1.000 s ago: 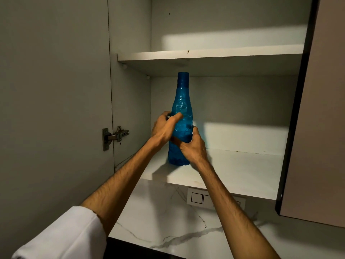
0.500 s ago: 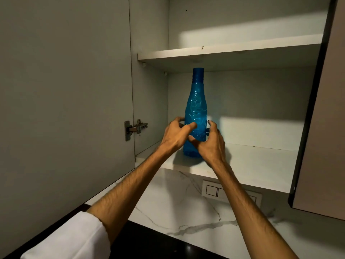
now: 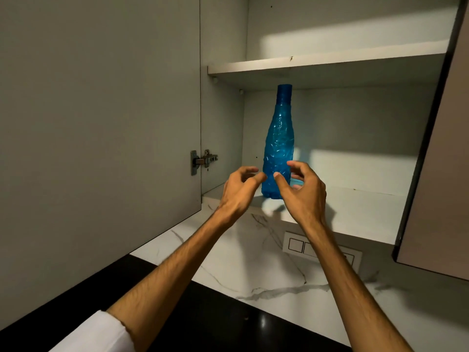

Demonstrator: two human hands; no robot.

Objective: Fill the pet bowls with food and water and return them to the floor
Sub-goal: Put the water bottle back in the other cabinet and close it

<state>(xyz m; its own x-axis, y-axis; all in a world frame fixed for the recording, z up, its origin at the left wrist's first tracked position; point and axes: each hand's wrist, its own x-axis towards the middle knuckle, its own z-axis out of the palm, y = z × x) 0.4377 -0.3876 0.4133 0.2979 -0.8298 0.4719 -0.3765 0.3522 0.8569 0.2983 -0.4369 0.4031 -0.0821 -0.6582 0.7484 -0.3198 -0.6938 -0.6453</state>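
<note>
Hands are loose: my left hand point(image 3: 239, 190) and right hand point(image 3: 302, 191) hold nothing beside the blue bottle point(image 3: 279, 146) on the shelf point(image 3: 355, 212).

1. Water bottle point(image 3: 278, 143): translucent blue, crinkled relief pattern.
2. Cabinet shelf point(image 3: 355, 212): white.
3. Backsplash point(image 3: 241, 262): white marble, grey veining.
4. Surface point(image 3: 203, 313): glossy black.
5. Sleeve point(image 3: 96, 334): white.

One blue bottle point(image 3: 278, 148), two shelves point(image 3: 330, 63), two hands point(image 3: 238, 191), perhaps three wall switches point(image 3: 295, 245).
</note>
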